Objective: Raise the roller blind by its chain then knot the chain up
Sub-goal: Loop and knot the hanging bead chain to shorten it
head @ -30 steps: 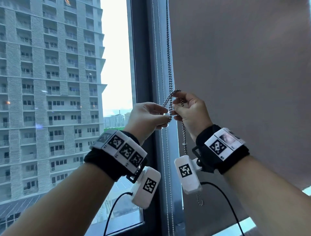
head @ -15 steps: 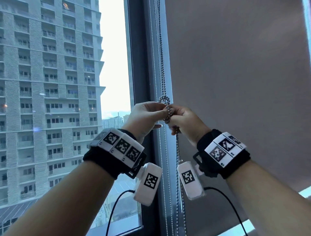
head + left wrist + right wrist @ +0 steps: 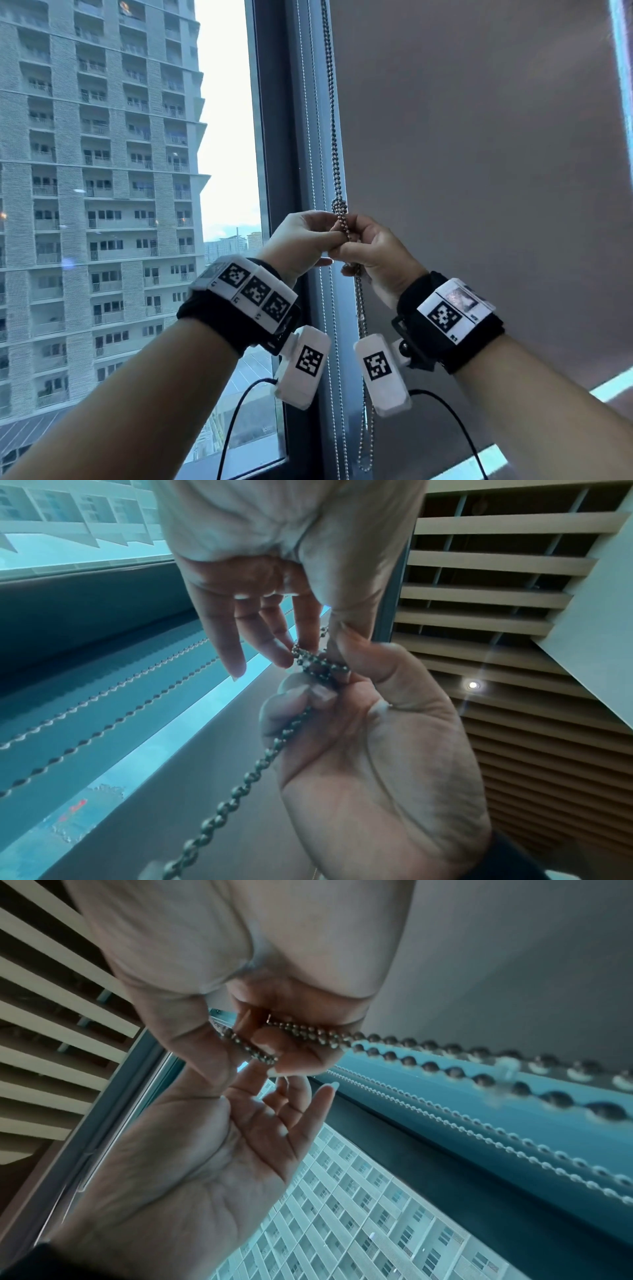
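A metal bead chain (image 3: 330, 102) hangs down the window frame beside the grey roller blind (image 3: 479, 171). A tight knot (image 3: 339, 205) sits in it just above my fingers. My left hand (image 3: 329, 236) pinches the chain under the knot between thumb and forefinger, the other fingers loose, as the left wrist view shows (image 3: 318, 647). My right hand (image 3: 352, 246) is curled round the doubled chain right below. The right wrist view shows beads (image 3: 308, 1034) bunched in its fingers. The slack loop (image 3: 364, 459) dangles under my right wrist.
A second thin chain (image 3: 322, 308) runs down the dark window frame (image 3: 274, 171) left of my hands. Through the glass stands a tall apartment block (image 3: 102, 171). The blind's lower edge (image 3: 496, 448) leaves a strip of bright glass beneath it.
A second ago the chain formed an open loop between my hands. The loop has drawn into a tight knot above my fingers, and my hands have closed together under it.
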A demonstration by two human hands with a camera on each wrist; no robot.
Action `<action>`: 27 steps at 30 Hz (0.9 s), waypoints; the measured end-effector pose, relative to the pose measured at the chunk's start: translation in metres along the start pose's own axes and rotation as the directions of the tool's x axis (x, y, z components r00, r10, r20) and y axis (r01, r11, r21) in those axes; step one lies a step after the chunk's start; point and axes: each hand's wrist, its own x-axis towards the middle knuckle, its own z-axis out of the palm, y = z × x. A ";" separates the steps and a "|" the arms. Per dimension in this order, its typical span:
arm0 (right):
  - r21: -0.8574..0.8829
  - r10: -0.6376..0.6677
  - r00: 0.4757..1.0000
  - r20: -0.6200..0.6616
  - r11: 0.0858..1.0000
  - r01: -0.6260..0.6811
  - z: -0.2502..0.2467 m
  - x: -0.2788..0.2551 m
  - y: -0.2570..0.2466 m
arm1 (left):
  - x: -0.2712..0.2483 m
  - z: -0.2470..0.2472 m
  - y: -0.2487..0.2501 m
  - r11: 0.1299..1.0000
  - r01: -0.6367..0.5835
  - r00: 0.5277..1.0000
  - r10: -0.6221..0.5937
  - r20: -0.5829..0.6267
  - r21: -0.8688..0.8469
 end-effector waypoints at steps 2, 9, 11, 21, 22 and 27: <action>0.016 0.017 0.999 0.038 1.000 -0.018 0.000 -0.001 -0.001 | 0.000 0.000 0.000 0.998 -0.019 0.999 0.022 0.038 -0.059; 0.016 0.069 0.991 0.114 0.997 -0.071 -0.006 -0.008 0.001 | -0.001 -0.006 -0.003 0.997 -0.071 0.995 0.073 0.066 -0.033; 0.040 0.074 0.990 0.119 0.996 -0.079 -0.005 -0.009 0.001 | -0.001 -0.006 -0.004 0.992 -0.126 0.991 0.126 0.049 -0.001; 0.048 0.042 0.998 0.055 0.998 -0.045 -0.006 -0.009 -0.003 | 0.003 -0.013 -0.003 0.902 -0.359 0.932 0.362 0.031 0.238; 0.029 0.035 0.999 0.040 0.999 -0.036 -0.007 -0.009 -0.004 | 0.003 -0.017 -0.003 0.912 -0.336 0.942 0.333 0.054 0.235; -0.047 0.004 1.000 -0.009 0.999 -0.004 -0.012 -0.005 -0.005 | -0.004 -0.035 -0.018 0.978 -0.199 0.970 0.188 0.155 0.058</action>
